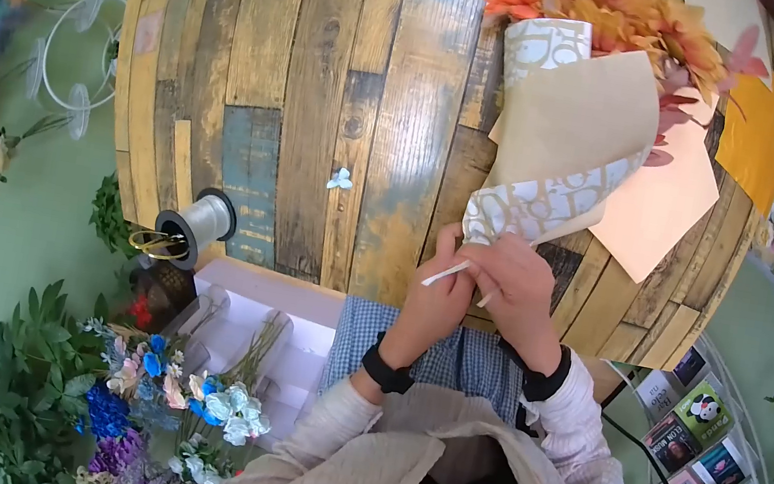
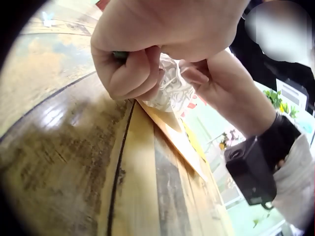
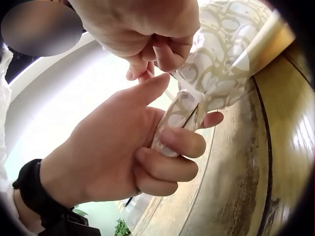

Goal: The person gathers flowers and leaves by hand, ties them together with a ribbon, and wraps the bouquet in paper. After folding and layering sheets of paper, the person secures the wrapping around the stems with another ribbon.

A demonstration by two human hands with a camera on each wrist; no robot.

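A bouquet of orange artificial flowers (image 1: 635,18) lies on the wooden table, wrapped in tan and white patterned paper (image 1: 585,111). Its narrow wrapped stem end (image 3: 184,110) points toward the person. My left hand (image 1: 436,301) grips that stem end, fingers curled round it in the right wrist view. A thin white ribbon (image 3: 191,88) circles the neck of the wrap, and a loose end shows beside the left thumb in the head view. Close against the left hand, my right hand (image 1: 516,288) pinches the ribbon; its fingertips partly hide the strand.
Peach paper sheets (image 1: 660,209) lie under the bouquet. A ribbon spool (image 1: 206,221) and gold-handled scissors (image 1: 154,244) are at the table's left front edge. Below left stands a pale box (image 1: 307,331) beside artificial flowers (image 1: 229,410). A small light-blue flower (image 1: 340,179) lies mid-table.
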